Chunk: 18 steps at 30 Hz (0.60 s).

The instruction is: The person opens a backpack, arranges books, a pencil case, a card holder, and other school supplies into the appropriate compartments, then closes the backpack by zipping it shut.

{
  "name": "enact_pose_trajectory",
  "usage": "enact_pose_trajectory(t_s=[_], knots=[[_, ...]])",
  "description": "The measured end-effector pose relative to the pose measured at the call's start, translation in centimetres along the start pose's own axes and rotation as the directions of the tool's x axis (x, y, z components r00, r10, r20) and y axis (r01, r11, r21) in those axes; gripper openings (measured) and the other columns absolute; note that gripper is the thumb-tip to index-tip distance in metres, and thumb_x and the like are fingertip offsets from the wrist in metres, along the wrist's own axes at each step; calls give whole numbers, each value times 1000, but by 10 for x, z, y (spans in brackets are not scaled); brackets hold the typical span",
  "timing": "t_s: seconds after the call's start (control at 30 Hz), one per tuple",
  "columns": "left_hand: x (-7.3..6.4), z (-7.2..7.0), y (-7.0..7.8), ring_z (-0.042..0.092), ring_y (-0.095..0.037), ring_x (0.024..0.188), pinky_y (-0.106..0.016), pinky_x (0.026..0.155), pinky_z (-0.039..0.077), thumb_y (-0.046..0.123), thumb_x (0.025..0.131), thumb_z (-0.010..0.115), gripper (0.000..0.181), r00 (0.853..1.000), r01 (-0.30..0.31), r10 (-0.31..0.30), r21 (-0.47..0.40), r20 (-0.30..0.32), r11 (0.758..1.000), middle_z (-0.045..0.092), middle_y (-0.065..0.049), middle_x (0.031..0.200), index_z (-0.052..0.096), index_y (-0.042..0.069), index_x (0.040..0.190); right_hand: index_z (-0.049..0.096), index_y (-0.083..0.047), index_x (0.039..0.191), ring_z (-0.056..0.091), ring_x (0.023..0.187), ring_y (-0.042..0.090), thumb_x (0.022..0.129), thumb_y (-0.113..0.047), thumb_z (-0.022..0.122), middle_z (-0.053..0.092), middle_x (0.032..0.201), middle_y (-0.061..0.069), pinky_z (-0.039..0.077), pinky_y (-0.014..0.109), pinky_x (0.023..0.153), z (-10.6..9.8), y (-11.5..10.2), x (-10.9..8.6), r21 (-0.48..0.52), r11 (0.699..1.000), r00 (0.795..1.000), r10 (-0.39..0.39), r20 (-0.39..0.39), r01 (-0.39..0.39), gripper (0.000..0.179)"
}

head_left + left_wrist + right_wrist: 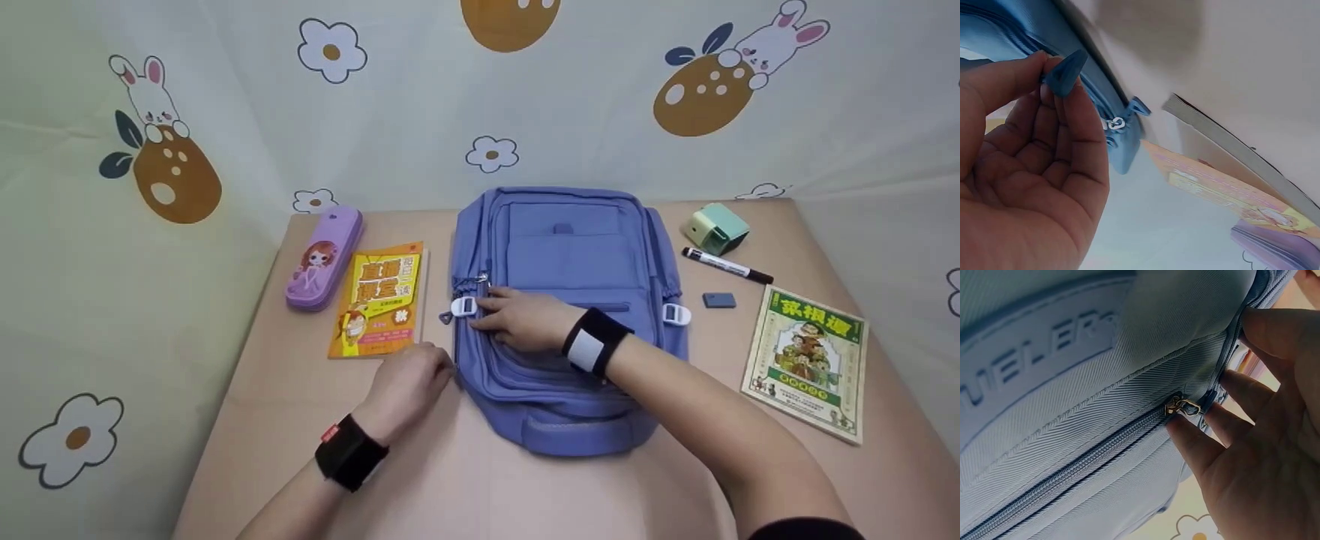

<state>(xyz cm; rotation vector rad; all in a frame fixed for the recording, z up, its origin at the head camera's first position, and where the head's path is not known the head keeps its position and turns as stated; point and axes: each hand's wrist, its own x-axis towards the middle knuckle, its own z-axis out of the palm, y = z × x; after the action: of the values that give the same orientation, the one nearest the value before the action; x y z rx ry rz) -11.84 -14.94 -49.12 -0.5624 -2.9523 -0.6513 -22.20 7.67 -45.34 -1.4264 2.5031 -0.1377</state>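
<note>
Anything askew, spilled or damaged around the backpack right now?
Nothing stands out: the backpack lies flat on the table, the left hand pinches a blue pull tab, and the right hand touches the backpack's front. The orange book and green book lie slightly angled, but no spill or damage shows.

Purple case (324,259), orange book (379,301); likely eraser (719,301)

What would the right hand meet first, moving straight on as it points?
The right hand would probably meet the nearer white plastic buckle on the blue fabric backpack, though depth is unclear.
</note>
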Motion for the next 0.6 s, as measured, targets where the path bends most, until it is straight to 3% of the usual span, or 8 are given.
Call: enact_pose_trajectory(t_s=[0.23,0.43,0.53,0.6], knots=[[-1,0,1,68,-22,80,-39,73,56,11,91,74,3,1000,24,-24,-17,6,1000,71,-3,85,76,8,92,57,-22,147,29,149,42,103,-16,56,38,161,14,35,54,115,2,-2,-2,-13,999,999,34,2,-34,44],[-2,2,0,67,-21,79,-38,73,56,7,87,76,7,1000,12,-14,-59,-25,998,70,-2,85,74,11,91,58,-15,146,36,147,36,106,-20,52,45,157,12,33,50,117,-8,-16,-24,4,1000,999,7,-41,-7,41],[-3,2,-1,67,-21,79,-38,74,55,6,87,75,6,999,16,-19,-71,-35,997,70,-2,85,73,11,90,69,-9,130,56,131,30,104,-24,57,62,140,10,44,45,109,-12,-28,-42,-4,999,994,-49,-97,49,32],[-3,2,-2,67,-21,80,-38,75,56,5,87,75,7,999,21,-24,-74,-43,997,70,-2,85,73,10,90,75,-11,108,68,106,24,101,-30,62,73,115,6,55,41,92,-11,-37,-54,-25,997,988,-69,-136,66,24]])
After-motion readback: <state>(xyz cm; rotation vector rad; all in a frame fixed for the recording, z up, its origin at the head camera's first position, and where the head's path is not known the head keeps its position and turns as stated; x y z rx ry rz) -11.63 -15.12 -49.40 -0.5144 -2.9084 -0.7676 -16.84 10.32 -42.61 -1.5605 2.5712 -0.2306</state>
